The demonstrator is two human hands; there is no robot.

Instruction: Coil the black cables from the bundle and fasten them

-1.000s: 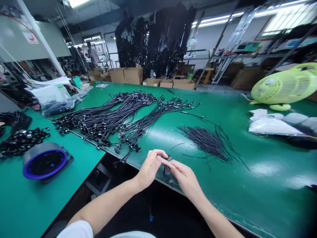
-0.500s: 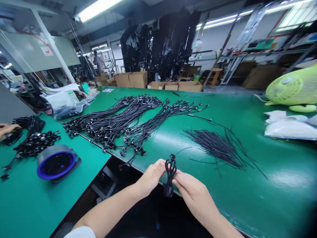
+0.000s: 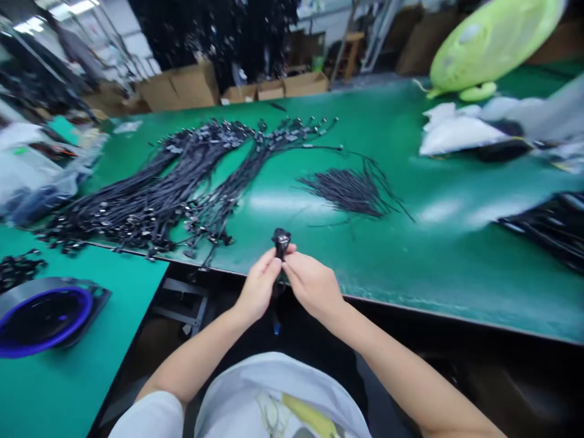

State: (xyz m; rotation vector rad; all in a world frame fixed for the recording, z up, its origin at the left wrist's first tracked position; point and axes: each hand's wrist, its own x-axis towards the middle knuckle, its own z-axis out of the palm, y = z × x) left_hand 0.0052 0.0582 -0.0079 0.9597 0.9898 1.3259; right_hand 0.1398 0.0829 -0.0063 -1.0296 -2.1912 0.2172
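A black cable (image 3: pixel 281 241), folded into a small bundle, is gripped between my two hands just above the front edge of the green table (image 3: pixel 392 274). My left hand (image 3: pixel 261 285) pinches it from the left with closed fingers. From the right, my right hand (image 3: pixel 314 281) closes on its middle, thumb and fingers together. The bundle's lower part is mostly hidden by the hands. Beyond them lies a loose pile of thin black ties (image 3: pixel 349 190). To the left, long black cables (image 3: pixel 159 188) with connectors at both ends are spread in bunches.
A round purple-rimmed device (image 3: pixel 45 319) stands on the left table, near more black connectors (image 3: pixel 18 267). A yellow-green fan (image 3: pixel 493 42) and white bags (image 3: pixel 460 131) are at the back right. Black bundles (image 3: pixel 547 228) lie at the right. Cardboard boxes (image 3: pixel 182 88) line the far side.
My view has turned right and down. The cable bundle has tilted so its end points toward the table, and my hands have come closer together around it.
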